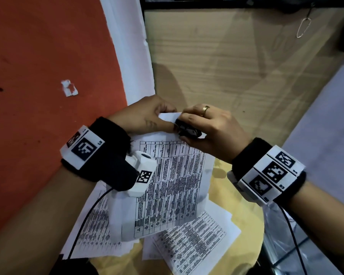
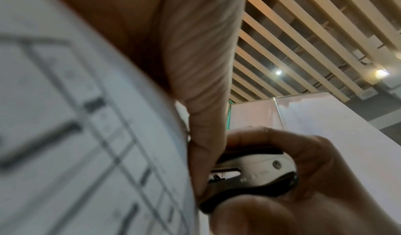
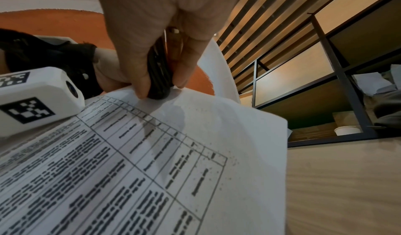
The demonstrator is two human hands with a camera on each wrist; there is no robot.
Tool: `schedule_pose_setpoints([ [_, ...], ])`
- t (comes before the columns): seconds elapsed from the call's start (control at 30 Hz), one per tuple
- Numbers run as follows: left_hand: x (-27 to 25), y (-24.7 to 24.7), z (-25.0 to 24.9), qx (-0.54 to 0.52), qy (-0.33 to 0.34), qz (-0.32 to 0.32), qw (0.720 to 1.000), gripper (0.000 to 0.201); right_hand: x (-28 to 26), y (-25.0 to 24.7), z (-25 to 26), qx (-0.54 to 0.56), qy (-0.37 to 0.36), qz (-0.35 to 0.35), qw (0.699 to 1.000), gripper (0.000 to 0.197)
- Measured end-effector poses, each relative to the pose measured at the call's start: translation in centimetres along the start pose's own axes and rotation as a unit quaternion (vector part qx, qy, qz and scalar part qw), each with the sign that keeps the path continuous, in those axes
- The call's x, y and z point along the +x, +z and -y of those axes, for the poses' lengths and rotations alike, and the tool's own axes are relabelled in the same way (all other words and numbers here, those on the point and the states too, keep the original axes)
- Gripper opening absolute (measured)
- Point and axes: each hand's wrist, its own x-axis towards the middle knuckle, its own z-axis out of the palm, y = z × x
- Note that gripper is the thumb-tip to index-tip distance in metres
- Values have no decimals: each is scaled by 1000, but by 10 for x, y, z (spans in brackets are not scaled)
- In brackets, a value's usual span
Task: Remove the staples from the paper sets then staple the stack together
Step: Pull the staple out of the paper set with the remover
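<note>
One paper set [image 1: 173,183] lifted over two loose sheets [image 1: 195,241] on the tan tabletop [image 1: 238,207], its 12 o'clock corner pinched by the left hand [image 1: 147,116] while the right hand [image 1: 213,128] squeezes a black staple remover [image 1: 187,131] there.

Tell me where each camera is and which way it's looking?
Head: worn on the head, looks down at the left hand pinching the held paper set; both hands and forearms show.
Left wrist: looks up along its thumb at the staple remover; the right hand's fingers show.
Right wrist: looks along the right hand gripping the remover.
All three views share the remover and paper.
</note>
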Motion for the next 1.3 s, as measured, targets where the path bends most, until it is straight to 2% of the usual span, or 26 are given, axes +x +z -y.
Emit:
schedule_pose_setpoints([
  [0.07,-2,-2,-2,-22,0,2,1000,18,2,0,1,-1,0,-4,1000,25],
  [0.17,-6,-4,-1,-50,0,-6,999,6,5,0,1,3,5,-8,1000,24],
  [0.3,-8,-4,-2,-62,-1,-19,998,8,8,2,3,-4,9,-10,1000,22],
  [0.4,-9,-6,-4,-68,-3,-11,998,18,9,4,5,3,15,-9,1000,21],
  [0.47,-10,-7,-3,-85,-7,-7,996,10,9,3,5,6,24,-6,1000,21],
  [0.57,-11,-5,-1,-122,4,-19,992,28,8,2,4,14,46,-18,999,21],
  [0.67,-10,0,1,-135,23,-62,989,30,5,2,5,41,84,-49,994,22],
  [0.83,-6,8,3,-157,19,-125,979,3,0,3,5,71,124,-65,988,25],
  [1.0,-7,9,7,-171,22,-147,974,8,3,7,4,140,189,-111,966,27],
  [1.07,-5,10,11,-170,20,-170,970,2,6,10,6,162,214,-139,953,26],
  [1.13,-3,12,14,-123,17,-221,967,25,9,14,9,165,242,-170,941,25],
  [1.2,-1,18,14,-19,22,-276,961,42,13,19,12,134,269,-187,935,24],
  [1.3,-1,28,12,146,12,-320,936,35,15,30,17,71,283,-162,943,22],
])
